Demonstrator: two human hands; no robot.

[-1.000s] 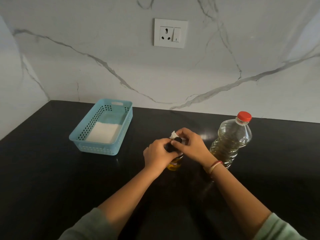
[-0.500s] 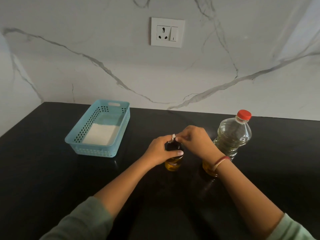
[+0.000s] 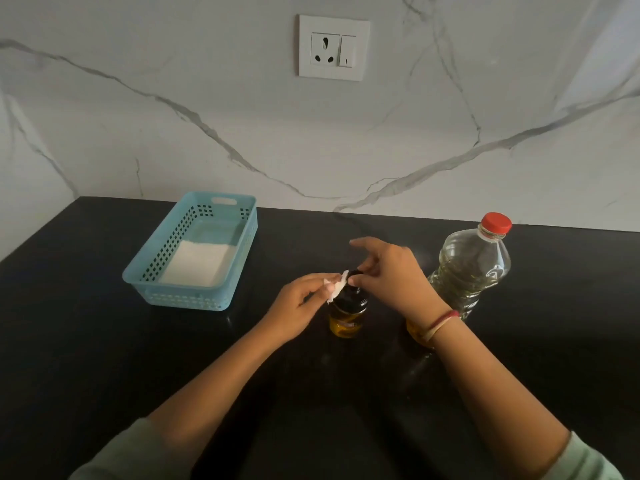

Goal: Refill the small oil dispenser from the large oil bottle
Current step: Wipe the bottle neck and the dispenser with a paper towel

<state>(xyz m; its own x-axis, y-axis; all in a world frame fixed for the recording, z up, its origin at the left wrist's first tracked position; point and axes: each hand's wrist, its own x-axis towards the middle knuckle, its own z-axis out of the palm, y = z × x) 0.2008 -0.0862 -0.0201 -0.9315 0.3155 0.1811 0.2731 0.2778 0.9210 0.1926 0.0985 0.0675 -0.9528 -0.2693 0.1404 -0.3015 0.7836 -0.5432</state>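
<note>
**Both hands at the dispenser cap, big bottle capped**

From my remote seat I see the small oil dispenser (image 3: 348, 315) standing upright on the black counter (image 3: 104, 358), about mid-frame. It has a dark cap, and a shallow band of amber oil shows at its base.

My left hand (image 3: 298, 306) pinches a white scrap (image 3: 336, 289) between thumb and fingertips, and the scrap lies against the left edge of the cap. My right hand (image 3: 391, 275) comes in from the other side. Its thumb tip is at the top of the cap and its index finger is stretched out above. I cannot tell whether that hand actually grips the cap or only touches it, because its own fingers hide the contact. The two hands sit close together, nearly meeting over the dispenser.

The large oil bottle (image 3: 474, 268) stands just right of the right hand, upright, with its red cap (image 3: 496, 223) on. My right wrist, with a bracelet (image 3: 446, 318) on it, crosses in front of the bottle's lower part and hides the base. An amber patch shows under the wrist, and I cannot tell what it is.

Well to the left is a blue basket (image 3: 187, 301) with a white pad (image 3: 199, 265) lying flat inside. A wall socket (image 3: 334, 46) sits high on the marble wall behind. Pale green sleeves (image 3: 131, 455) show at the bottom corners.
</note>
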